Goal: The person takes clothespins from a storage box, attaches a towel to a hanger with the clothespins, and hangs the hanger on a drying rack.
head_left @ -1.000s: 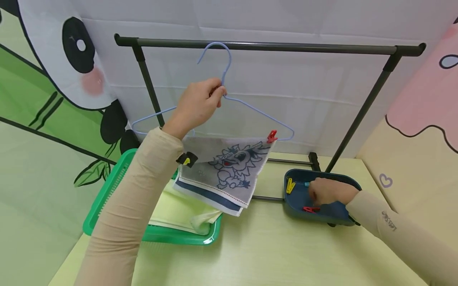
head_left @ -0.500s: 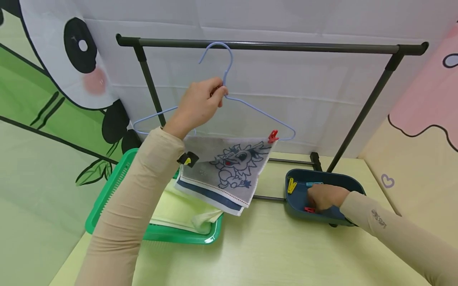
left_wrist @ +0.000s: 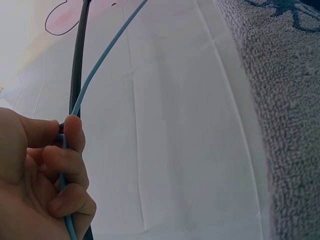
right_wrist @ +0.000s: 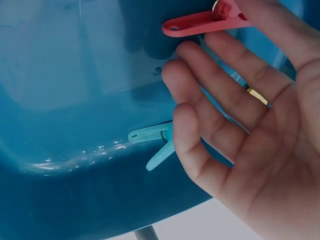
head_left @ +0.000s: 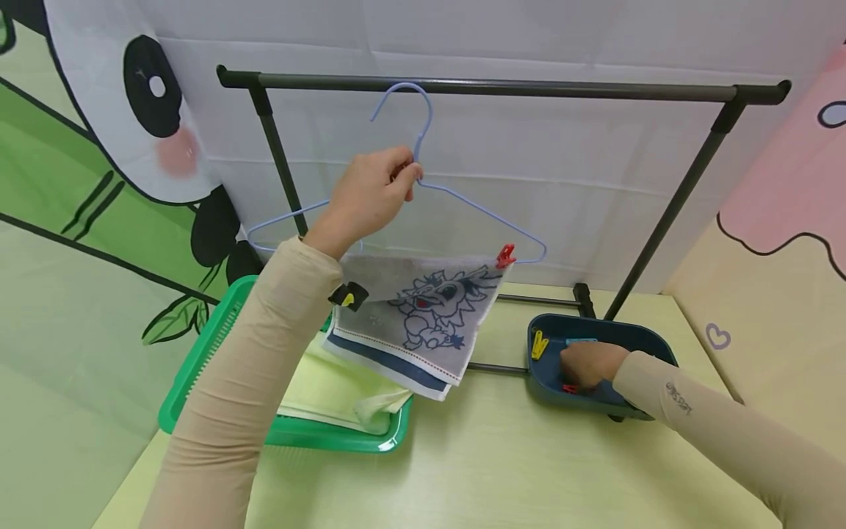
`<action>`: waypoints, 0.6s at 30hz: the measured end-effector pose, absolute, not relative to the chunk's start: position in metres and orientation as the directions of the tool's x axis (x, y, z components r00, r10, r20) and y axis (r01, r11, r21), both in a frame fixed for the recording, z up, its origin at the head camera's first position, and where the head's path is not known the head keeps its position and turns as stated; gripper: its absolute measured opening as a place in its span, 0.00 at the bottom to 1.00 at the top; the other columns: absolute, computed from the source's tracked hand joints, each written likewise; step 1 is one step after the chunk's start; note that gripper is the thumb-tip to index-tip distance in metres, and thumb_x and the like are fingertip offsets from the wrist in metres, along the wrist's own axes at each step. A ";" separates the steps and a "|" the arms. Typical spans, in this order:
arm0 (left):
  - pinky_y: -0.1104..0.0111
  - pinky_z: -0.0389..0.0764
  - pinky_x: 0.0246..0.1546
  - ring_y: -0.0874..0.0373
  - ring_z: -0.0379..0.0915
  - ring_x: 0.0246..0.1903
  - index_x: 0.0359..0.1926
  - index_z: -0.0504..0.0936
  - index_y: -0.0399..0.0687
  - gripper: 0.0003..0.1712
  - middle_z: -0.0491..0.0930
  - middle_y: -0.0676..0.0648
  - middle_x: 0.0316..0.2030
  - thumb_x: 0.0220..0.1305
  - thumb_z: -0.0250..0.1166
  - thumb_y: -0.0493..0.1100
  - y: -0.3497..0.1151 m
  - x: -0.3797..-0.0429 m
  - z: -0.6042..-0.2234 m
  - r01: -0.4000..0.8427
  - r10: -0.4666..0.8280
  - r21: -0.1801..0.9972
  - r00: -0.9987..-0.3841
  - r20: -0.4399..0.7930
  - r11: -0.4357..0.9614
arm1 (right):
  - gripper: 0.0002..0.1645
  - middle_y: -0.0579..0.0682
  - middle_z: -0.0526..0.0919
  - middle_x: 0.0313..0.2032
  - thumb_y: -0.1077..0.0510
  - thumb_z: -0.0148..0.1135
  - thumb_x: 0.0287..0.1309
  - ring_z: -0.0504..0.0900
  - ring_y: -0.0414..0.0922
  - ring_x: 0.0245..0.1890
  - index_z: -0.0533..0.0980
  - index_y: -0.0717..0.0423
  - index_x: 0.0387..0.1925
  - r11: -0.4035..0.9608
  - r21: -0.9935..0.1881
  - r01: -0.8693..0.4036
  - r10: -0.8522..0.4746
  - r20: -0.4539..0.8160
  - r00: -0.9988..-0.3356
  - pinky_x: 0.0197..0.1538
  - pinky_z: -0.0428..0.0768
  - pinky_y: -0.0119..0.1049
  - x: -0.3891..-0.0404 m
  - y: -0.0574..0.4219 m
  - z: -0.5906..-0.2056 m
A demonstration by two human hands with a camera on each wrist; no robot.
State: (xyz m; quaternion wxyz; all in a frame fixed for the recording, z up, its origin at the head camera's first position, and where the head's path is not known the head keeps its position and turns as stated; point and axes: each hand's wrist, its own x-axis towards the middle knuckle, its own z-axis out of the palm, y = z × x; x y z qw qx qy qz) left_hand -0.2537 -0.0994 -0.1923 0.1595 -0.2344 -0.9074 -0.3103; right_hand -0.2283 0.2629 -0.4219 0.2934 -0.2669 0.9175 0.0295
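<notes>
A blue wire hanger (head_left: 477, 211) is gripped at its neck by my left hand (head_left: 371, 189), its hook overlapping the black rail in the head view. From its lower bar hangs a grey towel (head_left: 373, 312) with a blue cartoon print, pinned at the right corner by a red clothespin (head_left: 505, 256). Down in the dark blue bin (head_left: 621, 336) is my right hand (head_left: 590, 364). In the right wrist view it pinches another red clothespin (right_wrist: 192, 24) between thumb and index finger, the other fingers loosely bent. A teal clothespin (right_wrist: 150, 134) lies beside the little finger, partly hidden.
A yellow clothespin (head_left: 539, 344) leans at the bin's left wall. The black rack's rail (head_left: 562, 88) spans the back of the table (head_left: 476, 470). At left, a green basket (head_left: 211, 360) holds a pale yellow cloth (head_left: 317, 386), partly behind the left arm.
My right hand has shifted left inside the bin onto the red clothespin, covering more of it and uncovering the teal one. The left hand and the hanger have barely moved.
</notes>
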 end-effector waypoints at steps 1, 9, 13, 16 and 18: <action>0.66 0.63 0.23 0.52 0.63 0.21 0.39 0.76 0.44 0.14 0.76 0.47 0.27 0.74 0.48 0.47 -0.099 -0.253 -0.192 0.525 0.328 0.487 -0.839 0.434 0.698 | 0.14 0.44 0.72 0.15 0.69 0.64 0.49 0.68 0.40 0.16 0.74 0.52 0.15 0.859 -0.096 -0.503 -0.465 -0.559 -0.686 0.22 0.68 0.32 -0.229 0.262 -0.422; 0.67 0.62 0.22 0.53 0.60 0.19 0.40 0.78 0.45 0.16 0.75 0.47 0.26 0.74 0.46 0.47 -0.101 -0.253 -0.193 0.526 0.342 0.494 -0.842 0.418 0.692 | 0.14 0.46 0.73 0.18 0.70 0.63 0.51 0.72 0.41 0.18 0.74 0.53 0.18 0.869 -0.069 -0.490 -0.440 -0.557 -0.704 0.24 0.73 0.35 -0.230 0.259 -0.429; 0.67 0.60 0.20 0.54 0.58 0.17 0.40 0.79 0.46 0.18 0.76 0.48 0.27 0.75 0.44 0.46 -0.102 -0.254 -0.193 0.518 0.337 0.511 -0.849 0.407 0.686 | 0.13 0.46 0.73 0.19 0.69 0.63 0.52 0.71 0.42 0.19 0.73 0.53 0.19 0.864 -0.061 -0.500 -0.450 -0.539 -0.712 0.26 0.72 0.36 -0.230 0.259 -0.429; 0.67 0.60 0.20 0.54 0.57 0.17 0.41 0.80 0.46 0.18 0.75 0.48 0.27 0.75 0.43 0.46 -0.103 -0.253 -0.191 0.513 0.331 0.529 -0.853 0.404 0.676 | 0.12 0.46 0.73 0.20 0.69 0.64 0.51 0.70 0.43 0.20 0.73 0.53 0.19 0.861 -0.062 -0.506 -0.456 -0.537 -0.710 0.26 0.71 0.37 -0.230 0.260 -0.426; 0.67 0.60 0.20 0.54 0.58 0.18 0.42 0.80 0.46 0.18 0.75 0.47 0.27 0.75 0.44 0.46 -0.104 -0.252 -0.188 0.514 0.328 0.537 -0.852 0.408 0.669 | 0.11 0.46 0.73 0.21 0.69 0.64 0.51 0.70 0.43 0.21 0.74 0.53 0.21 0.864 -0.054 -0.501 -0.446 -0.545 -0.710 0.27 0.73 0.37 -0.230 0.261 -0.422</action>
